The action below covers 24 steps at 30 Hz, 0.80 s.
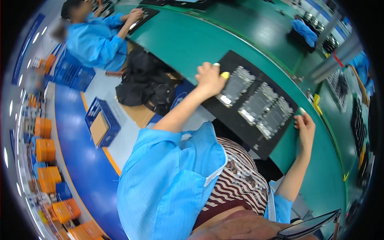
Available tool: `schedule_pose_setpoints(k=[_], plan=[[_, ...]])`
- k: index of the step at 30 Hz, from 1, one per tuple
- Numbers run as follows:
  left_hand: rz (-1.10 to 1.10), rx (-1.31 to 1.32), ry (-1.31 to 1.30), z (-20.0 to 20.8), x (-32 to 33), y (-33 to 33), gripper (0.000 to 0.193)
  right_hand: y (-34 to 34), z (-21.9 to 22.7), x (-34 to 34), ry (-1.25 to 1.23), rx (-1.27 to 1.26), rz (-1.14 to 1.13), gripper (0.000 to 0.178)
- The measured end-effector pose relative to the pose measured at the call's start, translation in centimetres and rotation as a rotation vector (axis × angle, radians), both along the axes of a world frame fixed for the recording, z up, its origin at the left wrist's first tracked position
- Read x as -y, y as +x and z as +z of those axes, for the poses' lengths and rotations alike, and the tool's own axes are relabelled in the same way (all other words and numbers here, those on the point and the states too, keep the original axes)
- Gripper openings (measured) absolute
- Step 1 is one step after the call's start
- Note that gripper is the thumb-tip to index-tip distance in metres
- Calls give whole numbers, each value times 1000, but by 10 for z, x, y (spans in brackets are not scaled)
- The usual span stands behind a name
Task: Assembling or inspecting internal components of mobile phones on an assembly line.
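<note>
A black flat tray (247,127) lies on the green bench in front of me. It carries a circuit board (236,88) on its left, a second circuit board (260,102) in the middle and a third circuit board (276,118) on its right. My left hand (211,79) is at the tray's left edge, fingers apart, the yellow-tipped thumb close to the left board. My right hand (306,126) is beside the tray's right corner, its fingers loosely bent and apart, with a white cover on one fingertip. Neither hand visibly holds anything.
At the upper left a co-worker in a blue smock (96,42) works on another dark tray (142,19). A black bag (140,84) lies left of the bench. A blue crate (102,122) stands on the floor, with orange bins (48,180) farther left. A grey post (340,52) rises at the right.
</note>
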<state>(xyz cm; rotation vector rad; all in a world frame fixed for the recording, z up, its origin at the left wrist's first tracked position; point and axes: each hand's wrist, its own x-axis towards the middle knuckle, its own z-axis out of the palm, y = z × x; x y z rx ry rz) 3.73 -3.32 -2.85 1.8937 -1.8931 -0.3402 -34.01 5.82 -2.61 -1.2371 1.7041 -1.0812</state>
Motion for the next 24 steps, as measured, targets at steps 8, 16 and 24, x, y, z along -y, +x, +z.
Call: schedule_pose_setpoints(k=[8,16,24], plan=[[-452,-144,6,-9,8,47,50,170,66,-11,-233,-615,67,22],[-1151,-481,281,-26,62,84,49,369,-16,18,-261,-810,-98,53],[-1499,-518,451,-39,63,17,47,318,-41,-17,-165,-994,-535,44]])
